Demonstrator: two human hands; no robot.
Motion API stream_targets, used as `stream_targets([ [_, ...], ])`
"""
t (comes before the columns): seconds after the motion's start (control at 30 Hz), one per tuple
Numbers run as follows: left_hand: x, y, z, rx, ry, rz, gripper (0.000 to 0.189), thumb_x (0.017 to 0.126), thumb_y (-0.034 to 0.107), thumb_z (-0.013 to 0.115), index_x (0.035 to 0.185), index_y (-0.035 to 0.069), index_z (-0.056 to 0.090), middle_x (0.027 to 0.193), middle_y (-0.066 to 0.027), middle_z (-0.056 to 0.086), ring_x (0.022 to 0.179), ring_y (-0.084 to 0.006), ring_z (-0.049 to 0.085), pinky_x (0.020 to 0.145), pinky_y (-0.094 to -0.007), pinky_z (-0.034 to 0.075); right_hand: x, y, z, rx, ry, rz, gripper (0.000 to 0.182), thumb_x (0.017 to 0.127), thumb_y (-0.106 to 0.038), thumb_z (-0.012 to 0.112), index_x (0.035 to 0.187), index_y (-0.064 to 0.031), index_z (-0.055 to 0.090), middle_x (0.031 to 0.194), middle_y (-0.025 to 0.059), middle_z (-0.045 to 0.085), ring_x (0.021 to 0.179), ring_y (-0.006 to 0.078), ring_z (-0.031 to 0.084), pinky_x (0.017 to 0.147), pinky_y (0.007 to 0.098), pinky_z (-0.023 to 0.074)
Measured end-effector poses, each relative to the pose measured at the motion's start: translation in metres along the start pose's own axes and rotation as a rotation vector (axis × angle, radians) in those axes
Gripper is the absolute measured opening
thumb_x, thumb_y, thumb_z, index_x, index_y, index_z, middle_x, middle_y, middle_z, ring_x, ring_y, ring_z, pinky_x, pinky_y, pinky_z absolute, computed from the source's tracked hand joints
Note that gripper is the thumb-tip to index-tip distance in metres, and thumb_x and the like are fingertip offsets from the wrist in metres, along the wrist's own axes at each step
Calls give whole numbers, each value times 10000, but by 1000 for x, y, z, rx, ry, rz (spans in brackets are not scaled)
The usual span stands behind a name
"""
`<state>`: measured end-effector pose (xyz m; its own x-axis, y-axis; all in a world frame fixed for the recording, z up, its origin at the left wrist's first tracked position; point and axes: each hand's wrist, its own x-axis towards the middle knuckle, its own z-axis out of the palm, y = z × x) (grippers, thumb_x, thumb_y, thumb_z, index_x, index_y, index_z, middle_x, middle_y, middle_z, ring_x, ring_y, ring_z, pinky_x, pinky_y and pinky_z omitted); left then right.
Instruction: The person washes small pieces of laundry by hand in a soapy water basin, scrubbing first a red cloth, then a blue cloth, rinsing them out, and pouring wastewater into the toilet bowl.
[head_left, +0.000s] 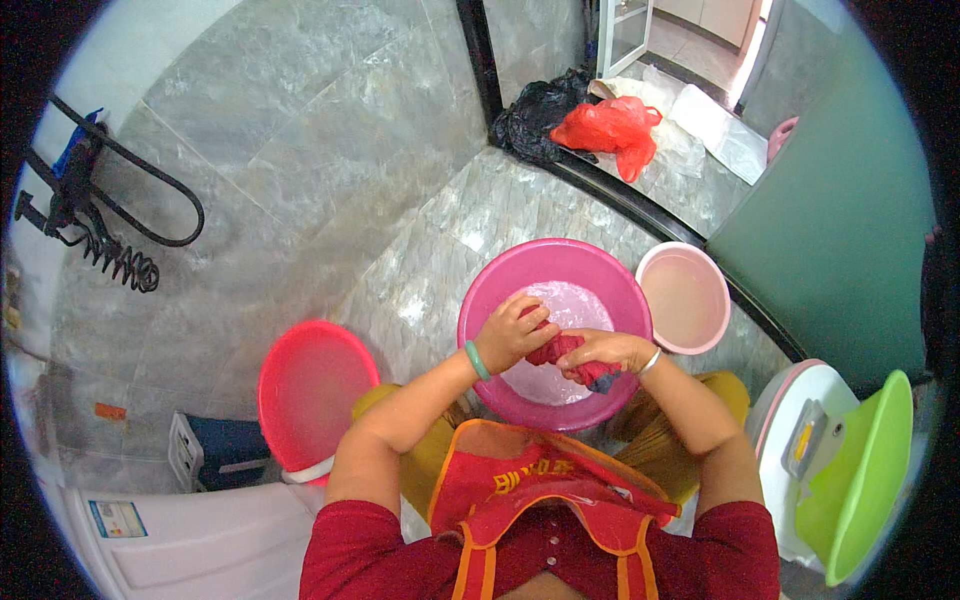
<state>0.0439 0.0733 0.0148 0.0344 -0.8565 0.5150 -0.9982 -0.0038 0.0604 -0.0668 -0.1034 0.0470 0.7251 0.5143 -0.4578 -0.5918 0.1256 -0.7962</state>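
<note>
A twisted dark-red cloth (553, 349) with a dark blue-grey end is held in both hands over a large pink plastic basin (480, 300). My left hand (517, 330) grips its upper left end, a green bangle on the wrist. Around its lower right part closes my right hand (604, 351), with a silver-coloured bangle at the wrist. The blue-grey end sticks out below the right hand. Whitish, sudsy water (574, 300) lies in the basin beneath the cloth.
Right of the pink basin stands a smaller pale-pink basin (682, 300) of cloudy water; to the left, a red basin (319, 397). A green basin (874, 480) leans at the right. Plastic bags (607, 127) lie beyond the black door track (637, 206). A coiled black hose (124, 259) hangs left.
</note>
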Motion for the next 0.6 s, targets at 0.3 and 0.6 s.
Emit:
stream_targets([
  [0.3, -1, 19, 27, -335, -218, -579, 218, 632, 141, 597, 803, 71, 482, 803, -130, 559, 764, -331, 542, 618, -398, 441, 8, -7, 1, -1459, 540, -47, 338, 676, -243, 600, 968, -108, 497, 749, 173, 596, 718, 342, 582, 606, 440, 453],
  [0.6, 30, 33, 23, -1541, 85, -1382, 252, 621, 96, 554, 857, 60, 474, 607, -39, 478, 439, -143, 451, 351, -264, 342, 38, 1, -39, -1440, 890, -431, 268, 653, -169, 590, 903, -114, 511, 794, 118, 592, 739, 301, 584, 607, 418, 458],
])
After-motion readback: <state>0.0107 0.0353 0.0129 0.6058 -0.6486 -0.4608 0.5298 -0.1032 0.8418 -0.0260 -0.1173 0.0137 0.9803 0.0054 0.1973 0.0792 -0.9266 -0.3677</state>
